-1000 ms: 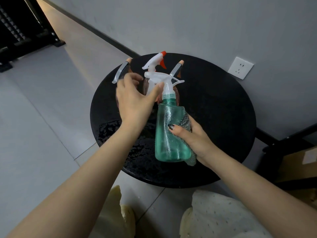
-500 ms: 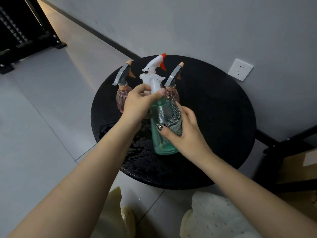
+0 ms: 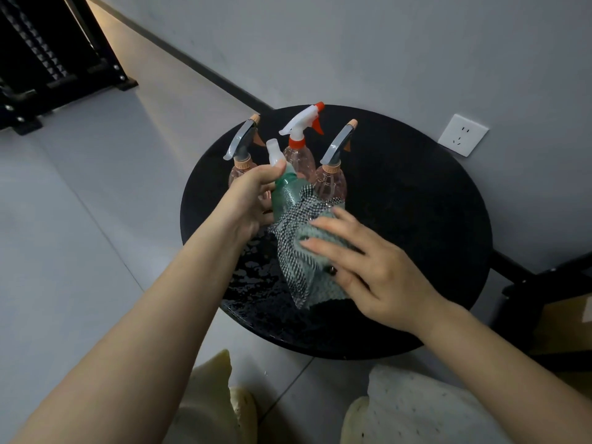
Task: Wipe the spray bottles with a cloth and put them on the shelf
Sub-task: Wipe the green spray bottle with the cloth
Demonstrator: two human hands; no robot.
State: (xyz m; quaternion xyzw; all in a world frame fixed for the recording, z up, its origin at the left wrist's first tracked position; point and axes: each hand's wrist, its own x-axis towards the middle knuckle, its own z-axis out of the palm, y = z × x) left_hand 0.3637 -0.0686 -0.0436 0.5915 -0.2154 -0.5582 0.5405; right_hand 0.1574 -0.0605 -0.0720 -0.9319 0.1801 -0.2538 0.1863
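While I watch from the head view, I log these items.

Green bottle: tilted over the middle of the table, neck toward the far left.

Left hand: fingers curled round the green bottle's neck, thumb up by its white top.

Right hand: fingers straight and spread, pressing the cloth against the bottle's lower body. The cloth's checked tail hangs toward the near rim.

Pink bottles, upright behind the green one: left, middle with a red-and-white trigger, right. They stand close together, the right one just beside the cloth; I cannot tell whether they touch it.

Table: round, black, with wet patches on its near left part. Its right half is bare to the rim, so I see open room there. The near rim lies just past my knees.

Shelf: dark frame at far left, well apart from the table, with grey tile floor between them.

Wall: grey, just behind the table, with a white socket beside the far right rim. A dark frame and a cardboard box crowd the right edge.
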